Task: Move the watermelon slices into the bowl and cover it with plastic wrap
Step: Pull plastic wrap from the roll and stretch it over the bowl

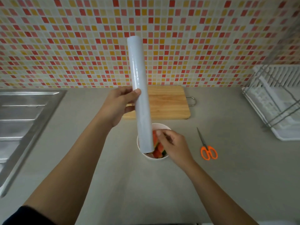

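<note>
Your left hand (119, 105) grips the wrap roll (139, 88) upright. Your right hand (174, 146) curls beside its low end, over the bowl (162, 126); I cannot tell if it holds anything.

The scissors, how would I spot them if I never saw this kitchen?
Find the grey countertop under the tiled wall. Right of the white bowl of watermelon, before the dish rack, lie the scissors. They are the only thing with bright orange handles.
</note>
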Action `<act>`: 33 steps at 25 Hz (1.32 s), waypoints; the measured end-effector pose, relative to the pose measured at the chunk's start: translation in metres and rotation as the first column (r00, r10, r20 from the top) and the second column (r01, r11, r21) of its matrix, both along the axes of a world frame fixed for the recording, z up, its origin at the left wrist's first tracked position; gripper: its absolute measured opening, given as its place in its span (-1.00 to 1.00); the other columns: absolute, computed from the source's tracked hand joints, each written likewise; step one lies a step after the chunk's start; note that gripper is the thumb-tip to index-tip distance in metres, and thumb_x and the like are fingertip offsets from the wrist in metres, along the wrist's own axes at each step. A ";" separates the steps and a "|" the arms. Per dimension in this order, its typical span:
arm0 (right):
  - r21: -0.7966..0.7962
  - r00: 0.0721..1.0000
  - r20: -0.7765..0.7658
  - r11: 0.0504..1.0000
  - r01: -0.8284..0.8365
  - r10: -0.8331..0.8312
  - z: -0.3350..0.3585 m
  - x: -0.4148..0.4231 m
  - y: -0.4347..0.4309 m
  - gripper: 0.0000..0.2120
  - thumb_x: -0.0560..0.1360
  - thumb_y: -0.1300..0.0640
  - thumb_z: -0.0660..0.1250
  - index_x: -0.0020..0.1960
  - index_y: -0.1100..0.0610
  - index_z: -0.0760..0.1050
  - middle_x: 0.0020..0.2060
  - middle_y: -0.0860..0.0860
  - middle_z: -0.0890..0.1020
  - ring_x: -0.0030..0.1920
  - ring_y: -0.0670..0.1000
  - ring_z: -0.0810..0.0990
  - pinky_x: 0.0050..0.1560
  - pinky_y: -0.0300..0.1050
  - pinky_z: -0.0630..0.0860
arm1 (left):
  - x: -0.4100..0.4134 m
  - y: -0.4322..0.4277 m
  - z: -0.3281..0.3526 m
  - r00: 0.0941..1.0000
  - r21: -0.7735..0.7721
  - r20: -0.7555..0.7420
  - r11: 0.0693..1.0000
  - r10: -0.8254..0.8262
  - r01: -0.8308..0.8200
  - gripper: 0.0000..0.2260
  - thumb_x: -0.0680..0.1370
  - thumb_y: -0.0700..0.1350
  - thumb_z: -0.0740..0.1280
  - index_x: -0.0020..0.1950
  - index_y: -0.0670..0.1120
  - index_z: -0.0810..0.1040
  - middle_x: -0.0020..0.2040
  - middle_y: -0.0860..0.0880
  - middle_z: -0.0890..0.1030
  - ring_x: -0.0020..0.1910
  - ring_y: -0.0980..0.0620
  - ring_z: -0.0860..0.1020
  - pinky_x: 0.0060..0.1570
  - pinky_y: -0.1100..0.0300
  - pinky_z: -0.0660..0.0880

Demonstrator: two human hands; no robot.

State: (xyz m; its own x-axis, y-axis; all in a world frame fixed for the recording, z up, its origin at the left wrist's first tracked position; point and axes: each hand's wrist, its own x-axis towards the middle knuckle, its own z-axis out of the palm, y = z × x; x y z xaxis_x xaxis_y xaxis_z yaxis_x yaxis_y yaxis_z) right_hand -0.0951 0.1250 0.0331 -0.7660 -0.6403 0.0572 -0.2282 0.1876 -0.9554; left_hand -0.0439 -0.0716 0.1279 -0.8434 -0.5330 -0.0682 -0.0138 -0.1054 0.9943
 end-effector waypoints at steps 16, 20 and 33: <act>-0.250 0.963 0.227 0.947 0.200 -0.144 0.014 0.011 0.014 -0.82 0.44 0.14 0.42 -0.06 -0.14 0.60 -0.13 -0.27 0.69 -0.07 -0.21 0.64 -0.14 -0.41 0.49 | -0.016 0.040 -0.018 1.000 0.041 -0.008 0.999 -0.010 0.011 -0.77 0.56 -0.14 0.32 0.16 -0.22 0.56 -0.01 -0.10 0.64 -0.07 0.03 0.65 -0.18 0.20 0.59; -0.279 0.957 0.218 0.928 0.247 -0.189 0.013 0.015 0.013 -0.81 0.44 0.17 0.42 -0.03 -0.09 0.63 -0.10 -0.23 0.69 -0.04 -0.18 0.65 -0.12 -0.37 0.52 | -0.012 0.040 -0.025 1.000 0.091 -0.005 0.996 -0.010 0.010 -0.75 0.58 -0.14 0.28 0.20 -0.24 0.52 0.03 -0.13 0.62 -0.05 0.01 0.64 -0.16 0.21 0.58; -0.121 0.957 0.126 0.953 0.277 -0.262 0.018 0.009 0.004 -0.80 0.45 0.17 0.40 -0.12 -0.13 0.48 -0.27 -0.06 0.67 -0.30 -0.21 0.61 -0.33 -0.44 0.44 | -0.006 0.044 -0.033 1.000 0.105 -0.008 0.994 -0.003 0.004 -0.74 0.58 -0.17 0.29 0.25 -0.21 0.48 -0.02 -0.05 0.65 -0.09 0.10 0.64 -0.19 0.24 0.58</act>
